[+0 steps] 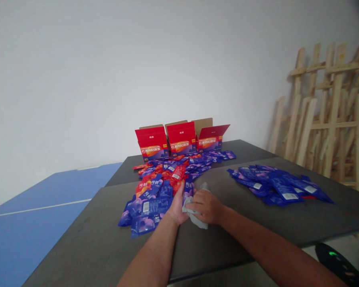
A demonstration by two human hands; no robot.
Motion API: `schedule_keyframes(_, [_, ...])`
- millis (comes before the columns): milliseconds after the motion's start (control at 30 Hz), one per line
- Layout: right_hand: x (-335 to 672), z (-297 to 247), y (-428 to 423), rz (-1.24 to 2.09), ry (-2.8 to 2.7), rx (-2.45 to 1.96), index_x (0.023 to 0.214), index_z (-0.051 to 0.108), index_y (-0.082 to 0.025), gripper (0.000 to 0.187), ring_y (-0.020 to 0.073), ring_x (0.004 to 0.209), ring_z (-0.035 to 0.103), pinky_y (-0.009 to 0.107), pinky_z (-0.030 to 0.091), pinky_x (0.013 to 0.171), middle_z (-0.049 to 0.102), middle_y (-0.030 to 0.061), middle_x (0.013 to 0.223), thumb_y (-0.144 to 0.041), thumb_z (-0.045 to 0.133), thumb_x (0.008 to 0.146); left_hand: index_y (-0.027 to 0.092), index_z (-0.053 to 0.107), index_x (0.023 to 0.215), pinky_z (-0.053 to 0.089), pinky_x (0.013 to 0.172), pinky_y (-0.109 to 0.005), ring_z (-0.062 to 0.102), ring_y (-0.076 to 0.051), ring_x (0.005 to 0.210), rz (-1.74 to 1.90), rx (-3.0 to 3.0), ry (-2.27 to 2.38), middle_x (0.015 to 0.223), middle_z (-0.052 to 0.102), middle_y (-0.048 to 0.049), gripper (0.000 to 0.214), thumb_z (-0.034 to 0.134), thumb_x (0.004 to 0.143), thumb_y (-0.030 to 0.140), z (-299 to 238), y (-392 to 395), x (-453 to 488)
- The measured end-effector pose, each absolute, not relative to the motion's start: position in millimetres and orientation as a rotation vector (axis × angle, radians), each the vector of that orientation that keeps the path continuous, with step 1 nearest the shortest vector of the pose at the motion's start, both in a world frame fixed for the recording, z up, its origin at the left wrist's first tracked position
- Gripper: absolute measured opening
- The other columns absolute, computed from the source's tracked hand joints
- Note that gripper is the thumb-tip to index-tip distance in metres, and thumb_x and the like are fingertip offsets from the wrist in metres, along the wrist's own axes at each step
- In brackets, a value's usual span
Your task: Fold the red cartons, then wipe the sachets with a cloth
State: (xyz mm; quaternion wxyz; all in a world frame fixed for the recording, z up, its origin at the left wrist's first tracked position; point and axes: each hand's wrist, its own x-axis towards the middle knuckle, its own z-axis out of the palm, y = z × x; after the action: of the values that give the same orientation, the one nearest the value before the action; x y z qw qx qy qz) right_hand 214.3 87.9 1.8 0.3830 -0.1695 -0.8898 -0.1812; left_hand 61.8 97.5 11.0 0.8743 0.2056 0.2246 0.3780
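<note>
A blue pouch (188, 189) with purple fruit print stands upright in my left hand (178, 205), whose fingers are closed round its left side. My right hand (208, 205) is closed on a crumpled light grey cloth (199, 220) and presses it against the pouch's lower part. The pouch's bottom is hidden behind the cloth and fingers. Just left of my hands lies a heap of blue pouches (149, 207) mixed with red pouches (177, 173), reaching back across the table.
Three open red cartons (181, 144) stand in a row behind the heap on the dark grey table (227, 235). A second pile of blue pouches (275, 183) lies at the right. Wooden easels (332, 119) lean by the wall; a blue table (48, 207) adjoins at left.
</note>
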Motion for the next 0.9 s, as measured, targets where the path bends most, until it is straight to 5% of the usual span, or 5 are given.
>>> schedule_keyframes(167, [217,-2,95,-0.414,-2.115,-0.731,0.098,0.066,-0.019,0.017,0.0202,0.076,0.052,0.034,0.042,0.072,0.061,0.0065,0.081,-0.025,0.056,0.086,0.014,0.063,0.083,0.046,0.063,-0.026,0.063,-0.018,0.065,0.794,0.579,0.611,0.067,0.065,-0.0047,0.030,0.060,0.083,0.044,2,94,70])
schedule_keyframes(333, [231,-1,110,-0.250,-1.865,-1.050,0.099,0.065,-0.019,0.018,0.0225,0.083,0.058,0.035,0.046,0.076,0.065,0.0083,0.086,-0.027,0.051,0.090,0.017,0.058,0.082,0.030,0.045,-0.018,0.049,-0.009,0.052,0.802,0.719,0.704,0.060,0.053,0.0026,0.033,0.063,0.081,0.050,0,93,76])
schedule_keyframes(533, [239,-4,122,-0.057,-1.643,-1.174,0.097,0.064,-0.020,0.019,0.0209,0.087,0.063,0.034,0.050,0.079,0.068,0.0072,0.093,-0.030,0.050,0.090,0.016,0.057,0.083,0.022,0.041,-0.016,0.045,-0.007,0.054,0.708,0.633,0.574,0.069,0.051,0.0012,0.028,0.064,0.081,0.043,8,90,68])
schedule_keyframes(733, [249,-4,129,0.055,-1.565,-1.287,0.093,0.065,-0.020,0.020,0.0212,0.084,0.065,0.035,0.050,0.077,0.070,0.0061,0.090,-0.033,0.051,0.088,0.013,0.062,0.101,0.035,0.045,-0.019,0.050,-0.009,0.060,0.863,0.449,0.404,0.087,0.062,-0.0071,0.028,0.059,0.084,0.034,15,97,58])
schedule_keyframes(900, [249,1,119,0.012,-1.656,-1.067,0.095,0.065,-0.020,0.018,0.0200,0.085,0.064,0.034,0.050,0.078,0.068,0.0062,0.089,-0.033,0.054,0.088,0.012,0.064,0.097,0.044,0.053,-0.015,0.059,-0.008,0.067,1.182,0.351,0.543,0.085,0.066,-0.0056,0.015,0.063,0.082,0.014,16,110,57])
